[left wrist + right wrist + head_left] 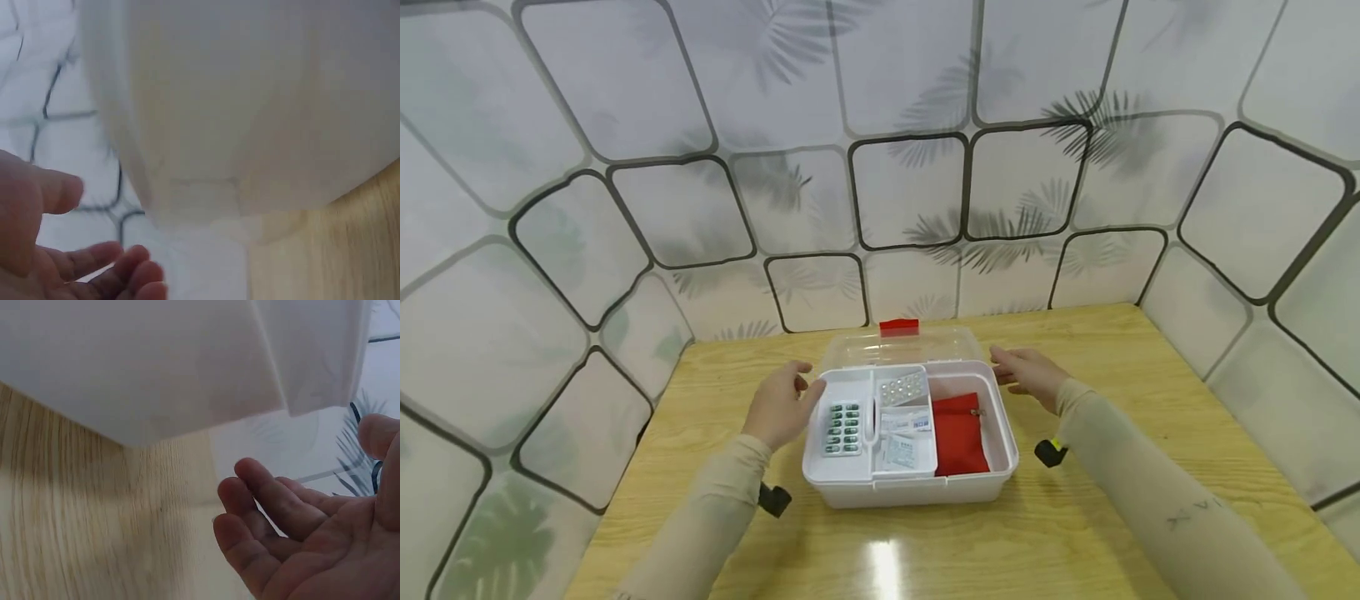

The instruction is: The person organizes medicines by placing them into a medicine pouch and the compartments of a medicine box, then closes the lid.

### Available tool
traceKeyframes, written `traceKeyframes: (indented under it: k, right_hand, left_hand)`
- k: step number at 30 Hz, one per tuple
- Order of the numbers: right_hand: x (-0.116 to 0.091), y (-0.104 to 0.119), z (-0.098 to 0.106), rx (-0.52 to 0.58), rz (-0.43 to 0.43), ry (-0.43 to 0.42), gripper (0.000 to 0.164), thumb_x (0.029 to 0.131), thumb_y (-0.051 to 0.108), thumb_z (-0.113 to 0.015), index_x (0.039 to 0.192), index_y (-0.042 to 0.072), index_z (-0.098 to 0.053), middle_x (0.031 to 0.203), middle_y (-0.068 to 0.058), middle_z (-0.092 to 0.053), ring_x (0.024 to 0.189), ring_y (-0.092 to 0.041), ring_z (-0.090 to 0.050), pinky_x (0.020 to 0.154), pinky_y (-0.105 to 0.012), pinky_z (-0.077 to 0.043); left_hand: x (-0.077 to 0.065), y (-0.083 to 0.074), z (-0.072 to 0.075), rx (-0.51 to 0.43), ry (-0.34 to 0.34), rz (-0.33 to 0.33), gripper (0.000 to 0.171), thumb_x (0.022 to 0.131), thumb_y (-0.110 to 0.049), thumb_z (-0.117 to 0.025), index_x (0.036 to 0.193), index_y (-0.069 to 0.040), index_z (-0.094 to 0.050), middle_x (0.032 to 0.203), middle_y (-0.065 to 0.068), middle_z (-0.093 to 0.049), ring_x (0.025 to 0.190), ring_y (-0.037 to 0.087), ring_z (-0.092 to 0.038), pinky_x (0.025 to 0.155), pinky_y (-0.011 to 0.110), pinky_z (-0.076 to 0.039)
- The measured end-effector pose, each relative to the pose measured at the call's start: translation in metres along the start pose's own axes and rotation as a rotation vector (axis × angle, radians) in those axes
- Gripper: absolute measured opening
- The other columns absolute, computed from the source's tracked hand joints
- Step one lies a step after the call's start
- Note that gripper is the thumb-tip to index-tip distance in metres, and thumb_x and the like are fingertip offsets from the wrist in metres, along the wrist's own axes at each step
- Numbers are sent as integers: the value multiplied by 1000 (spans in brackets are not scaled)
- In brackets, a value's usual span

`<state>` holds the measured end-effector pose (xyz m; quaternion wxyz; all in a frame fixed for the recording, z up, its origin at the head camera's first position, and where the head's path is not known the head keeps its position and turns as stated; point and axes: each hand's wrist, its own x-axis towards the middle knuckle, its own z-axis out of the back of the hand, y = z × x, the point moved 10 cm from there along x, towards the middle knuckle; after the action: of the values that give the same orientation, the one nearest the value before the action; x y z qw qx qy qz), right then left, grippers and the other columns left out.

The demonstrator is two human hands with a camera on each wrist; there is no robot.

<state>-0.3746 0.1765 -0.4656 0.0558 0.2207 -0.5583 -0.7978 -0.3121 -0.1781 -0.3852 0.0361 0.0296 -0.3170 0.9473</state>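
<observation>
A white plastic box [917, 493] stands on the table, its clear lid [850, 353] with a red latch [898, 327] folded back behind it. Inside on the left sits a white divided tray [848, 388]. It holds a blister pack of green capsules [842, 429], a blister pack of round tablets [902, 388] and small paper packets [901, 452]. A red zipped pouch [957, 437] lies in the box's right part. Beside the left back corner is my left hand [781, 404], fingers loosely bent. My right hand [1032, 377] hovers by the right back corner, fingers relaxed. Both wrist views show empty hands beside the box walls.
The wooden table [745, 533] meets a patterned wall covering [910, 192] at the back and sides. Small black devices [774, 500] are worn at both wrists. Light glares off the table in front of the box.
</observation>
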Motion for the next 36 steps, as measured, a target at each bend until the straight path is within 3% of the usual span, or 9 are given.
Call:
traceKeyframes:
  k: [3, 6, 9, 14, 19, 22, 27, 31, 36]
  right_hand:
    - [6, -1, -8, 62, -9, 35, 77, 99, 53, -36, 141, -11, -34, 128, -22, -57, 116, -29, -56, 103, -50, -37]
    - [12, -3, -14, 110, -25, 46, 64, 102, 46, -37, 136, -8, -45, 118, -15, -64, 110, -25, -59, 103, -47, -38]
    - [16, -6, -18, 127, -28, 57, 58, 102, 42, -39, 131, -7, -51, 113, -10, -66, 107, -22, -61, 102, -44, -40]
    - [20, -5, -17, 156, -17, 42, 60, 101, 40, -44, 138, -7, -43, 124, -14, -60, 111, -20, -59, 99, -40, -44]
    - [19, 1, -13, 203, 8, 22, 66, 100, 32, -50, 147, -8, -26, 137, -23, -48, 114, -19, -56, 95, -35, -47]
    - [18, 7, -11, 229, 39, 12, 70, 99, 25, -54, 150, -4, -17, 141, -27, -41, 114, -20, -55, 92, -33, -48]
    - [17, 22, -5, 193, 151, -30, 78, 94, 13, -61, 154, 5, -10, 142, -29, -40, 108, -19, -59, 88, -31, -50]
    - [12, 40, -2, 116, 271, -81, 81, 90, 3, -64, 154, 8, -15, 144, -27, -39, 98, -19, -62, 82, -27, -52]
    - [-2, 59, 0, 11, 366, -140, 72, 88, 2, -67, 149, 11, -30, 142, -22, -41, 103, -31, -62, 83, -34, -53]
  left_hand:
    - [20, 28, -14, -271, 126, 162, 60, 100, -45, -42, 139, 1, -42, 120, 20, -58, 104, 31, -57, 87, 46, -47]
    - [29, 50, -39, -506, 263, 323, 68, 101, -49, -32, 145, 3, -30, 125, 22, -55, 109, 32, -55, 96, 47, -42]
    - [33, 57, -59, -628, 341, 379, 65, 103, -45, -30, 142, 6, -35, 116, 19, -60, 101, 27, -58, 94, 44, -44]
    - [39, 52, -66, -664, 337, 310, 55, 104, -35, -33, 139, 6, -41, 123, 17, -58, 109, 26, -57, 96, 42, -44]
    - [42, 49, -62, -648, 307, 273, 62, 104, -34, -39, 149, 4, -22, 139, 23, -45, 122, 32, -51, 102, 47, -39]
    - [45, 49, -58, -622, 271, 256, 59, 103, -30, -43, 150, 0, -22, 137, 24, -47, 119, 33, -53, 99, 46, -43]
    - [51, 48, -45, -591, 153, 199, 53, 98, -19, -56, 145, -7, -34, 124, 19, -58, 107, 28, -60, 87, 38, -50]
    - [54, 43, -32, -557, 86, 121, 63, 93, -12, -63, 147, -11, -31, 116, 16, -64, 106, 26, -61, 87, 37, -50]
    - [49, 28, -14, -476, 89, 21, 71, 93, -21, -65, 152, -19, -26, 126, 17, -60, 115, 32, -57, 94, 47, -46]
